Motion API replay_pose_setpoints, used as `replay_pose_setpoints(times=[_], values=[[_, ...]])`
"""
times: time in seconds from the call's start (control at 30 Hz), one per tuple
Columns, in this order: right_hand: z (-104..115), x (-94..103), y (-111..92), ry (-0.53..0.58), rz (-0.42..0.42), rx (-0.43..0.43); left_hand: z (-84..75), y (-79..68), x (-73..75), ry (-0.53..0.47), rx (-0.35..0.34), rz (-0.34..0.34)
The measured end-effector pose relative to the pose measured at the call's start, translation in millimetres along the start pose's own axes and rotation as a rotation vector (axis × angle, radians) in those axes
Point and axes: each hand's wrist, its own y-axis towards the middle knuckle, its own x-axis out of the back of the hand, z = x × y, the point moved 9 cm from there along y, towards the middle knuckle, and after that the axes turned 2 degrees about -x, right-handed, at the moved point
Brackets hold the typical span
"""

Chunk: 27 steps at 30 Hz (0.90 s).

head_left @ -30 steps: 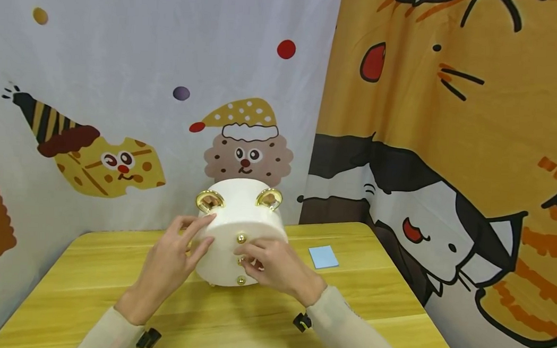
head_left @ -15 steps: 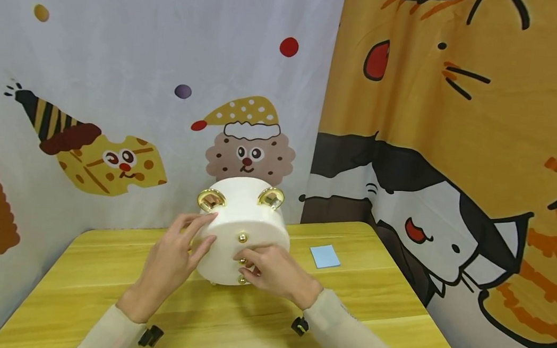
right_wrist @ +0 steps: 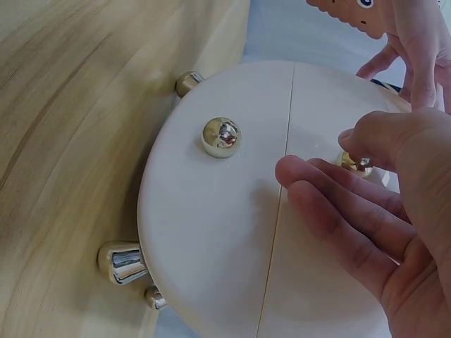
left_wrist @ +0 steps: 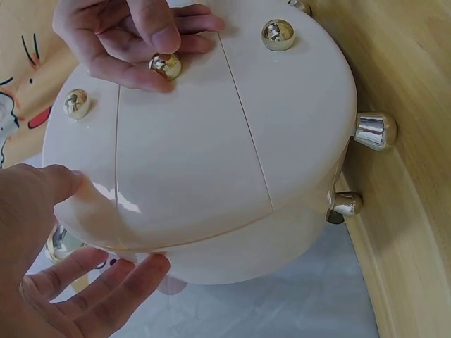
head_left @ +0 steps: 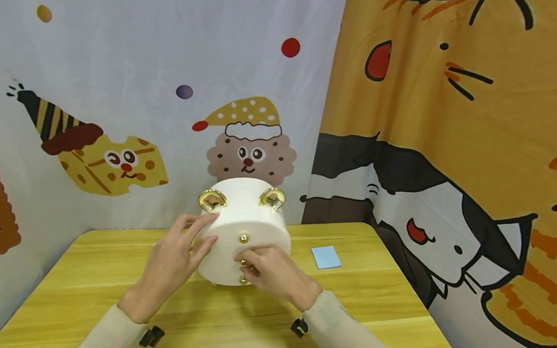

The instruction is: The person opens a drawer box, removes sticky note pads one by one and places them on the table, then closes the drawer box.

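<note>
Against the white box (head_left: 256, 219), the left hand (head_left: 168, 258) rests spread; the right hand (head_left: 279, 274) apparently pinches the middle knob (left_wrist: 168, 67).

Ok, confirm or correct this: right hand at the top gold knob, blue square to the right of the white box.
Not the top one: the head view shows the right hand at the middle gold knob. The blue square is indeed right of the white box.
</note>
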Motion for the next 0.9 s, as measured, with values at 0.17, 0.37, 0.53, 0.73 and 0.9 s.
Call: replay_pose_setpoints(times=[0.17, 0.37, 0.53, 0.73, 0.9], values=[[2.4, 1.6, -0.2, 0.001, -0.006, 0.003, -1.2, -1.0, 0.4, 0.004, -0.012, -0.005], [4.7, 3.9, -1.0, 0.006, -0.010, 0.009, 0.0, -1.1, 0.9, 0.004, -0.007, -0.008], [5.3, 5.3, -3.1, -0.006, -0.011, 0.011, -0.5, -0.1, 1.5, 0.001, -0.009, -0.007], [5.7, 5.4, -6.5, -0.013, 0.004, 0.007, -1.8, 0.6, 0.3, -0.002, -0.015, 0.004], [7.1, 6.4, -6.2, -0.011, -0.001, 0.014, -0.5, 1.4, 0.5, -0.007, -0.015, 0.003]])
